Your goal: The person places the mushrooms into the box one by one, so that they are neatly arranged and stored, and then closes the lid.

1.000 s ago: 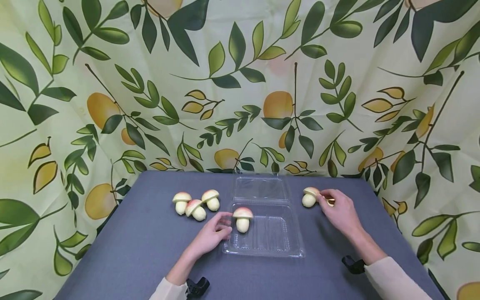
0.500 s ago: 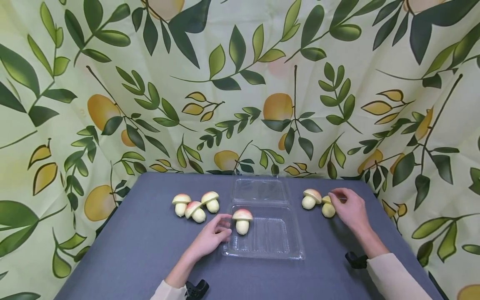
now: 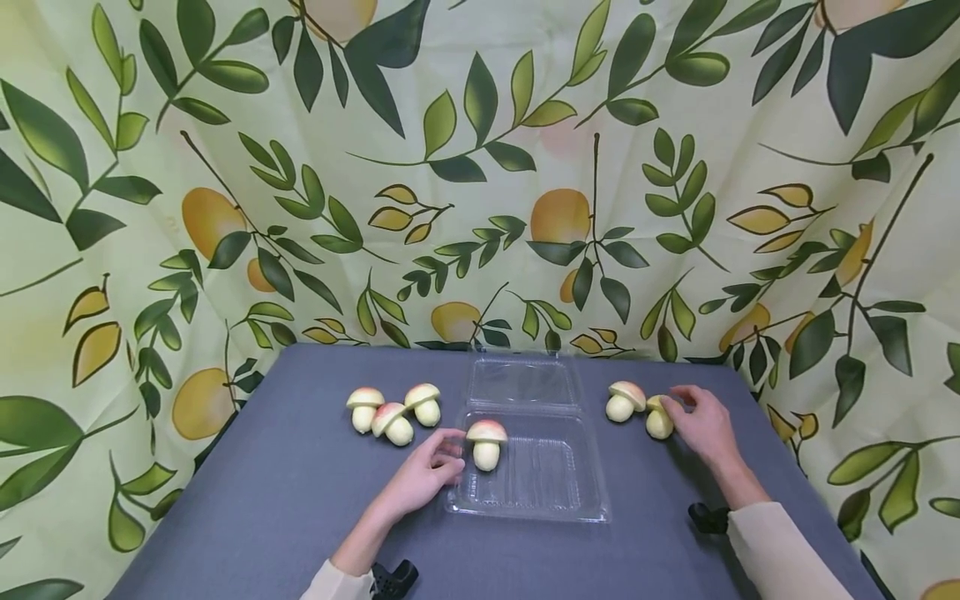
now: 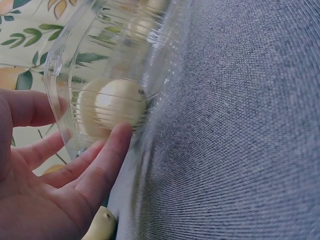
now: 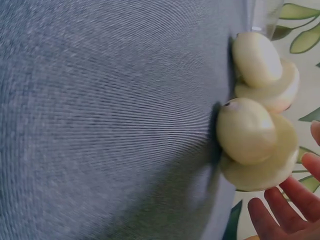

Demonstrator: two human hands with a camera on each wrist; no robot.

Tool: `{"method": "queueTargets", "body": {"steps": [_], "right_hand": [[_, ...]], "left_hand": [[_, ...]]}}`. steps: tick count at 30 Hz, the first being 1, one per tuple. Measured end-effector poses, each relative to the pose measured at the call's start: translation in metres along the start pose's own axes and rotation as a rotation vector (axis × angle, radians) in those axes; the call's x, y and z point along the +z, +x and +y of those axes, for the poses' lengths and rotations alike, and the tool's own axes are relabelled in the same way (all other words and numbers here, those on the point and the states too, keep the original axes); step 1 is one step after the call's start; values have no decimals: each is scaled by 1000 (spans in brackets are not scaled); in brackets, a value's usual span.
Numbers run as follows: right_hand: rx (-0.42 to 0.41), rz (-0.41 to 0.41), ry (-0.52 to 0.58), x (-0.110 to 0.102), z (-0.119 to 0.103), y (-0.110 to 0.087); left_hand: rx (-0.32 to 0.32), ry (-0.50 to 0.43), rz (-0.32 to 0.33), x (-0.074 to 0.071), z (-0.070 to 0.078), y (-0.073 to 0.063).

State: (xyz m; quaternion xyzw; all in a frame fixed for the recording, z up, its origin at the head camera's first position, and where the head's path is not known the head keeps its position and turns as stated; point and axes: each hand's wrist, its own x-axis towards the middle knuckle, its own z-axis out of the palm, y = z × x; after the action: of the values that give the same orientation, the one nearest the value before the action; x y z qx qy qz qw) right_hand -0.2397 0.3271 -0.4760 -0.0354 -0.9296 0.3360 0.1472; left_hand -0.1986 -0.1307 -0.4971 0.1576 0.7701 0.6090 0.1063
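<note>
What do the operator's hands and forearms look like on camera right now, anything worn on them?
The left hand and right hand are ungloved. The left sleeve and right sleeve are plain off-white. A small black device sits at the left wrist and another at the right.

On the table, with the cloth hanging behind it, the container's base lies in the middle, its lid laid back behind it, and a single mushroom sits in the base's left part. To the left lie three mushrooms close together (the middle one a little nearer the front), with the left hand between them and the base, at its left wall. To the right of the container two more mushrooms lie side by side, the right hand at the outer one's right side.
</note>
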Motion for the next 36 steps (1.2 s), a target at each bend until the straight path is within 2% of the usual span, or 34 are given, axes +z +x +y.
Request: {"method": "queueTargets", "body": {"steps": [10,18,36], "right_hand": [[84,-57,69,7,11,0],[102,-24,80,7,12,-3],[26,-5,103,-20,-28,-6]], "left_hand": [[-1,3,-6,-1,0,-2],[5,4,-5,0,-1,0],[9,26,-1,1,-1,-1]]}}
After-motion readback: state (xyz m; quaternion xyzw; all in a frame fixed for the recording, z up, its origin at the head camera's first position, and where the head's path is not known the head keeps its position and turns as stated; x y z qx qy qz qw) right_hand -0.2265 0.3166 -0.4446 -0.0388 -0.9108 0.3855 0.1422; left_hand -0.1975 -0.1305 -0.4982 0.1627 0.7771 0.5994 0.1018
